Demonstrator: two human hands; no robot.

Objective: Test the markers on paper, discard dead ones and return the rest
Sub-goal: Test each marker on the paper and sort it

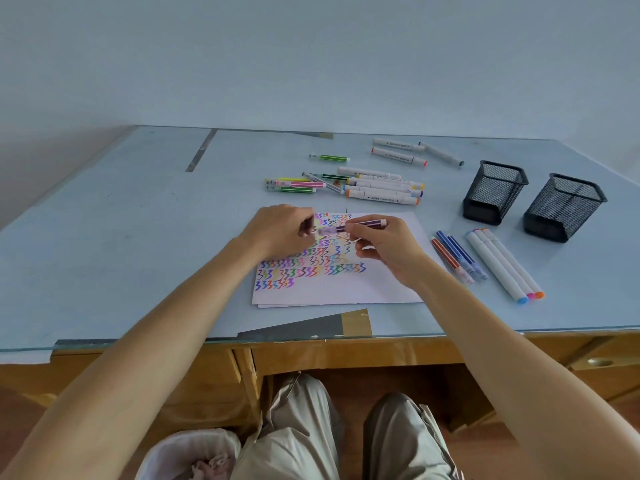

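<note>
My right hand [384, 247] pinches a purple marker [360, 226] by its barrel, holding it level just above the paper [391, 289]. My left hand [280, 232] curls its fingers round the marker's clear cap end; the cap is blurred there, so I cannot tell whether it is seated or pulled free. Both hands meet over the far half of the paper, which is covered with rows of coloured zigzag scribbles [311, 268] and lies near the bench's [121, 237] front edge, about its middle.

Just right of the paper lie three thin markers with blue and red barrels [457, 259], and touching side by side next to them three white markers [502, 265] with blue, pink and orange tips pointing toward the front edge. Beyond these, toward the right edge of the bench, stand two black mesh holders [495, 192], upright and near one another.

Past the paper, toward the back edge, lies a loose heap of markers [346, 187], thin striped ones to the left and thicker white ones to the right. Farther back are a lone green marker [329, 157] and three more white markers [408, 152].

Below the bench, beside my left knee, sits a bin with a white liner [173, 455].
</note>
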